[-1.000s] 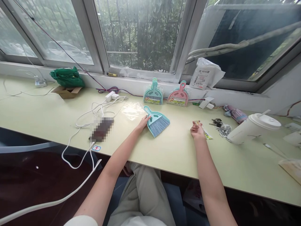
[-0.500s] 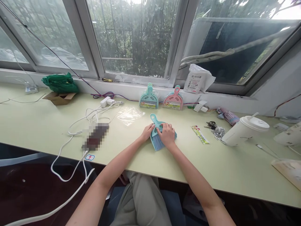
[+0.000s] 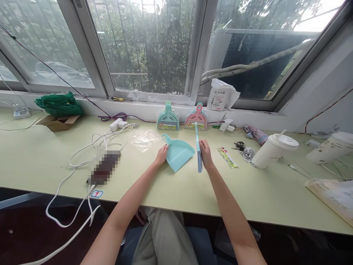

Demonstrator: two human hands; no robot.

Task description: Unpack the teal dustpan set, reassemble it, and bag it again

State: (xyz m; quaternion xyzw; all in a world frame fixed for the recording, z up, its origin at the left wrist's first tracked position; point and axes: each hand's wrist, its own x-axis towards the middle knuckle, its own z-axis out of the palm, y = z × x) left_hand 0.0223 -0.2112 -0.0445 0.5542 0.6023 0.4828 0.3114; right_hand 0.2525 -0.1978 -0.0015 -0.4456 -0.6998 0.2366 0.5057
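Observation:
A light-blue dustpan faces up over the table, its looped handle pointing away from me. My left hand grips it at the left edge near the handle. To its right, my right hand is closed around a small blue hand brush, held edge-on with bristles toward me. Dustpan and brush are apart. A clear plastic wrapper lies beyond my left hand, and a printed label strip lies right of the brush.
Packaged green brush sets and pink ones lean against the sill. Left are a blurred dark device, white cables and a cardboard box. Right are keys, a white lidded cup and a paper bag.
The brush has been lifted off the dustpan and moved right in my right hand, turned edge-on. My left hand keeps the dustpan, now uncovered. The view has shifted slightly right.

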